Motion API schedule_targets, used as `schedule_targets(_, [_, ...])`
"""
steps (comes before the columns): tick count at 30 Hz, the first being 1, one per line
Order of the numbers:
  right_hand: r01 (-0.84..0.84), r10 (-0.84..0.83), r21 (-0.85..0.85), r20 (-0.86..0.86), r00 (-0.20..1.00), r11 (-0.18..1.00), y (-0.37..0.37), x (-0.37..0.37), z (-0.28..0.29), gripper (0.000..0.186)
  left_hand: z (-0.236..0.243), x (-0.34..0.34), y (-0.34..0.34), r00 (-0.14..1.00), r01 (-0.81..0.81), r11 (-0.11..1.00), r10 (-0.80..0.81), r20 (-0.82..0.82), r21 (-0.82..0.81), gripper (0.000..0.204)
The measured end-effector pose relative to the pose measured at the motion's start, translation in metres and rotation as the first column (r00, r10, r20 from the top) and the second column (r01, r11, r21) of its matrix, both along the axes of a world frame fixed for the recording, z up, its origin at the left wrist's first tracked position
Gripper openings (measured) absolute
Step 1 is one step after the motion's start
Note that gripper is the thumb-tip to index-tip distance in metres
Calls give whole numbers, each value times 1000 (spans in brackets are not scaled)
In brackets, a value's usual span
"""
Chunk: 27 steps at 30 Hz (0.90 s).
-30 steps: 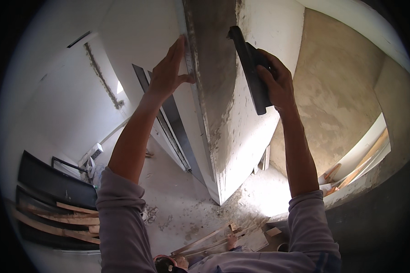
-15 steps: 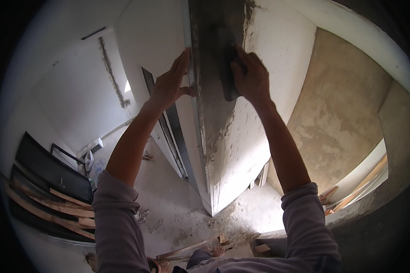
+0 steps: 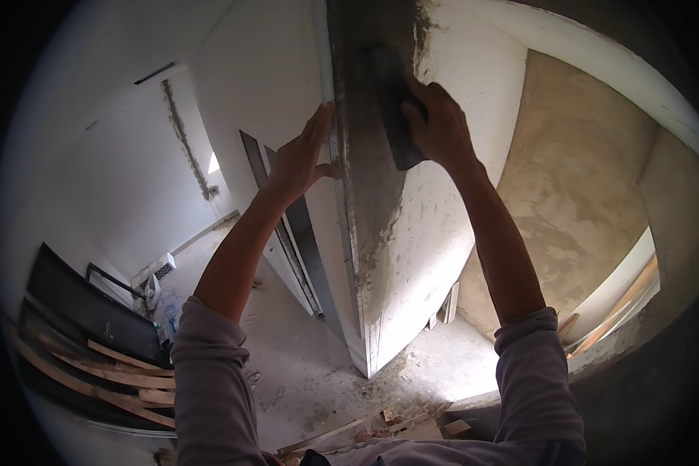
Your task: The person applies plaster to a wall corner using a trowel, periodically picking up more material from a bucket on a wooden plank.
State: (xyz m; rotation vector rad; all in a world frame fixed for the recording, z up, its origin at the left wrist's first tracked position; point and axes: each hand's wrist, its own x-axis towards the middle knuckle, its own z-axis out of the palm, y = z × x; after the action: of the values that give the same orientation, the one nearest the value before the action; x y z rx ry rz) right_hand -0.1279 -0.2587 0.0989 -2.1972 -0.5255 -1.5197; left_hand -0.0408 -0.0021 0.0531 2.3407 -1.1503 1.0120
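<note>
My left hand [image 3: 297,163] rests with fingertips and thumb apart against a pale, straight edging strip [image 3: 352,295] along the corner of a wall. My right hand [image 3: 443,124] grips a dark rectangular float [image 3: 392,105], held on or very close to the band of dark, wet plaster [image 3: 377,217] beside that strip; whether it touches is hard to tell. Right of this band the wall face [image 3: 462,155] is white and speckled with grey.
Dark panels [image 3: 62,279] with wooden planks [image 3: 132,377] lie at the left, near a white object [image 3: 151,276]. A narrow dark opening [image 3: 295,225] is left of the corner. Timber pieces [image 3: 342,435] lie below. At right are a beige wall [image 3: 567,186] and a recess with boards [image 3: 621,303].
My right hand has moved left, bringing the float from over the white face onto the dark plaster band. My left hand sits lower along the strip than a second ago.
</note>
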Motion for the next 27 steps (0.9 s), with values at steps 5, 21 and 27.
schedule_targets(5, [34,-104,-149,-495,862,988,-14,-28,-80,53,0,2,10,1000,-28,999,27,10,37,125])
schedule_targets(21, [-48,53,-65,71,996,997,36,18,32,52,9,-12,6,998,-42,997,45,-53,57,123])
schedule_targets(27, [-55,42,-103,-125,991,993,5,-26,-4,51,10,-16,5,992,-89,993,95,-78,76,123])
